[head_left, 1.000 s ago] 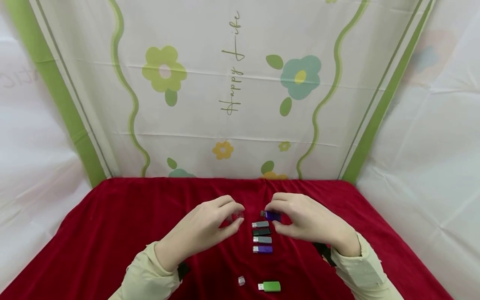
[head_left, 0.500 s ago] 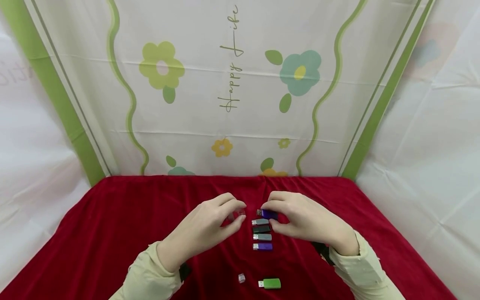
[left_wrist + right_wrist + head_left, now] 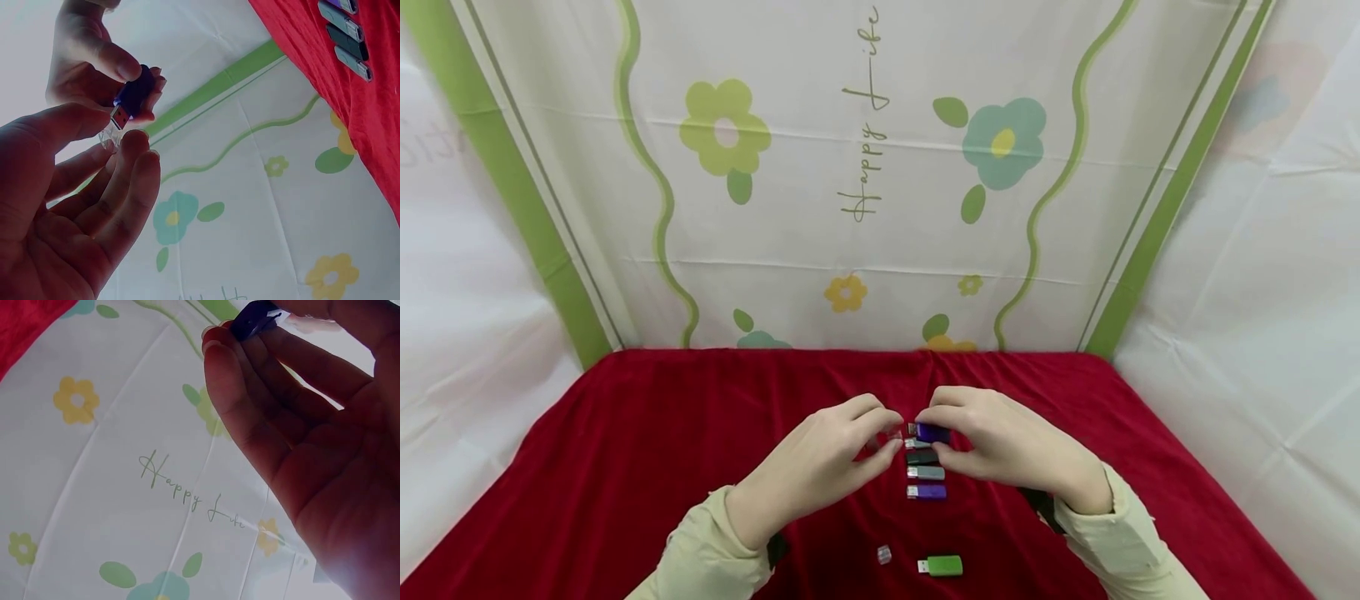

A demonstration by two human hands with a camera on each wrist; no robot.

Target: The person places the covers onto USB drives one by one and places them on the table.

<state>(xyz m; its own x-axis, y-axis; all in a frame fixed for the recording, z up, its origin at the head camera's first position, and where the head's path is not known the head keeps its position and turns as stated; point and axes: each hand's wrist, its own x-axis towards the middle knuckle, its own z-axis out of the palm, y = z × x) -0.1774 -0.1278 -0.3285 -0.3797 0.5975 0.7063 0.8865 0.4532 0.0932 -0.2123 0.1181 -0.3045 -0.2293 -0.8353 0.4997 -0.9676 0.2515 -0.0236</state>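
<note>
A purple-blue USB stick [image 3: 933, 432] is pinched between thumb and fingers of the right hand [image 3: 1011, 437], its bare metal plug pointing left. Facing it, the left hand [image 3: 820, 454] pinches a small clear cap [image 3: 892, 434]. In the left wrist view the metal plug [image 3: 119, 117] is right by the clear cap [image 3: 110, 136]; whether they touch I cannot tell. Below the hands lies a column of capped sticks: a grey one [image 3: 917, 444] partly covered, a black one [image 3: 922, 457], another grey one [image 3: 926, 472] and a purple one [image 3: 927, 492].
Nearer the front edge, a green USB stick [image 3: 944, 566] lies uncapped, with a loose clear cap [image 3: 884, 554] to its left. Red cloth [image 3: 700, 417] covers the table. A white printed curtain [image 3: 805, 167] hangs behind, with white sheets at both sides.
Both hands have come closer together. The left hand moved right with the clear cap, and the right hand moved left with the purple-blue USB stick, narrowing the gap between plug and cap.
</note>
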